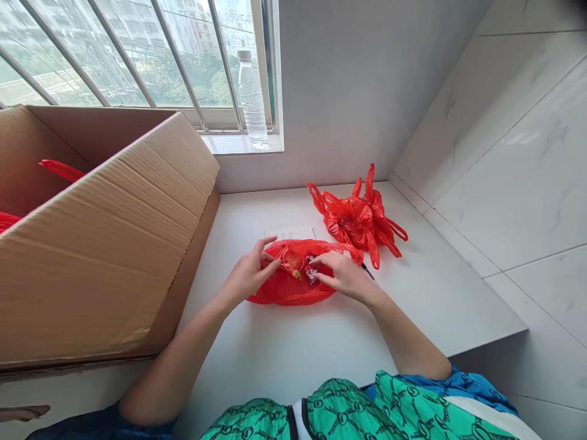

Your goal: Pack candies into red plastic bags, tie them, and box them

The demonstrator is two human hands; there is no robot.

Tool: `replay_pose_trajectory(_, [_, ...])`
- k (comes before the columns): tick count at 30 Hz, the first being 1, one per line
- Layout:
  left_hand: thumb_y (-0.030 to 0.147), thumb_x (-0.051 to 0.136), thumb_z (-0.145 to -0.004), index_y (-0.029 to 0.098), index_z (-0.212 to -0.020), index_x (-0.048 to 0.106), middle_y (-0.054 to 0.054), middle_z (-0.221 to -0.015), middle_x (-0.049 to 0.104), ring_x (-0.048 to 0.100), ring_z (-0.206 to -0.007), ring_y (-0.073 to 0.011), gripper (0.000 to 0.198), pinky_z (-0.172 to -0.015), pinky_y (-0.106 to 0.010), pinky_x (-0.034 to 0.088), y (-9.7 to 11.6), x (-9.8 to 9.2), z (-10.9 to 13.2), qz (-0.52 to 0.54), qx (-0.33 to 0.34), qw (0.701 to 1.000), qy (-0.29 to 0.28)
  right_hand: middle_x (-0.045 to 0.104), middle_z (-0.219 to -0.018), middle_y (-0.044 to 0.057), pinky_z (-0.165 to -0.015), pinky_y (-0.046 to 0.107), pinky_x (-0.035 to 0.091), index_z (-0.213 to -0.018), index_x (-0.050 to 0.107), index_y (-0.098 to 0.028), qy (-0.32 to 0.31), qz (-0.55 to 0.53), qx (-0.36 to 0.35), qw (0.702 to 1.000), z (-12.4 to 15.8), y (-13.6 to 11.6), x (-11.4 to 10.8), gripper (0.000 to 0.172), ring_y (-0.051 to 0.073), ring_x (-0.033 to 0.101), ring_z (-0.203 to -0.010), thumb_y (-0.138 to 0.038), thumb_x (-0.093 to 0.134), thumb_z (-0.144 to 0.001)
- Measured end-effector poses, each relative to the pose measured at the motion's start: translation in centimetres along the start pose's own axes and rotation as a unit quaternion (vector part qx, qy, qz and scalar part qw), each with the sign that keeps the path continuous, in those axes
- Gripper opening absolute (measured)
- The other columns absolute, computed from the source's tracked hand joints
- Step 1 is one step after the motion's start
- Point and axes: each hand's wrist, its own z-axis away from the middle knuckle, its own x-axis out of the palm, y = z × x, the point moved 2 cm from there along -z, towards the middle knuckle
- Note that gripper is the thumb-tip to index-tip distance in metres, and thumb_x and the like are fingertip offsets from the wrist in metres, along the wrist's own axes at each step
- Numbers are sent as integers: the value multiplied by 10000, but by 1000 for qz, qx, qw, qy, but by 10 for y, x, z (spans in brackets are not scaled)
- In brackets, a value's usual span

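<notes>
A red plastic bag (293, 294) lies spread open on the white table in front of me. Inside it are a red pouch (290, 259) with gold print and a small gold-coloured piece, and beside that a small dark patterned packet (312, 278). My left hand (250, 270) rests over the bag's left side, thumb and fingers apart, the thumb tip close to the pouch. On the other side, my right hand (345, 276) reaches over the bag's rim with curved fingers and thumb at the dark packet, which they partly cover.
A large cardboard box (114, 244) with red bags inside stands at the left. Several knotted red bags (360, 220) lie at the back right. Behind my bag are a white printed card (291, 233) and a dark pen-like stick (367, 271). A water bottle (252, 101) stands on the windowsill.
</notes>
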Motion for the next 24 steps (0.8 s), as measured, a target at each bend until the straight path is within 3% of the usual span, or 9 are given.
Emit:
replay_pose_trajectory(2, [462, 513, -953, 307, -1305, 555, -5, -974, 763, 699, -762, -200, 387, -648, -283, 476, -2, -1, 0, -169, 3, 985, 35, 714, -1078, 57, -865, 395, 516, -1093, 683, -239, -33, 110, -34, 993, 1, 2, 5, 237, 242, 626, -1036, -199, 695, -859])
replay_pose_trajectory(4, [452, 465, -973, 304, -1205, 619, 7, -984, 771, 695, -743, -195, 316, -582, -267, 418, -3, 0, 0, -265, 10, 963, 52, 702, -1054, 72, -835, 392, 506, -1081, 694, -221, -42, 180, -54, 981, 1, 5, 12, 247, 244, 606, -1000, -162, 705, -841])
replay_pose_trajectory(7, [439, 466, -973, 303, -1165, 642, 16, -987, 772, 692, -767, -190, 294, -546, -255, 367, 0, 0, 1, -311, 33, 946, 86, 691, -1002, 79, -816, 409, 488, -1023, 729, -221, -13, 225, -71, 972, 0, 4, 17, 185, 242, 593, -947, -137, 623, -897])
replay_pose_trajectory(9, [427, 482, -967, 302, -1141, 655, 18, -996, 766, 681, -758, -179, 276, -555, -252, 366, 4, -1, 3, -302, 47, 946, 111, 687, -993, 72, -823, 414, 487, -1012, 746, -238, 40, 181, -68, 980, -1, -1, 13, 203, 236, 597, -935, -149, 584, -928])
replay_pose_trajectory(11, [431, 490, -965, 297, -1109, 669, 20, -987, 758, 653, -707, -157, 266, -587, -251, 388, 9, -1, 5, -263, 65, 955, 118, 687, -1006, 61, -838, 405, 502, -1043, 748, -260, 101, 60, -49, 992, -1, -6, 7, 192, 225, 614, -944, -203, 592, -946])
replay_pose_trajectory(13, [460, 490, -968, 286, -1095, 679, 17, -969, 750, 619, -658, -139, 287, -620, -252, 417, 15, 2, 7, -193, 82, 973, 97, 699, -991, 46, -839, 387, 528, -1042, 742, -268, 140, -106, -12, 984, -1, -10, 3, 152, 211, 643, -930, -284, 628, -943])
replay_pose_trajectory(17, [536, 461, -976, 255, -1154, 666, -9, -937, 740, 634, -678, -144, 391, -678, -259, 475, 21, 15, 10, 16, 55, 998, -15, 740, -954, 21, -880, 385, 554, -957, 726, -256, 133, -371, 66, 917, -3, -12, 7, 156, 205, 690, -911, -383, 731, -867])
replay_pose_trajectory(21, [573, 405, -991, 190, -920, 662, -9, -686, 673, 621, -627, -142, 467, -628, -246, 462, 21, 26, 10, 161, -1, 980, -117, 751, -923, 13, -910, 373, 553, -915, 726, -241, 101, -448, 85, 884, -5, -14, 15, 177, 190, 700, -897, -390, 770, -830])
replay_pose_trajectory(24, [542, 541, -948, 178, -918, 646, -9, -732, 682, 617, -644, -127, 380, -622, -230, 461, 22, 28, 10, 205, 1, 971, -124, 745, -895, 13, -883, 355, 559, -894, 717, -227, 105, -446, 94, 884, -4, -13, 15, 194, 177, 697, -866, -398, 775, -823])
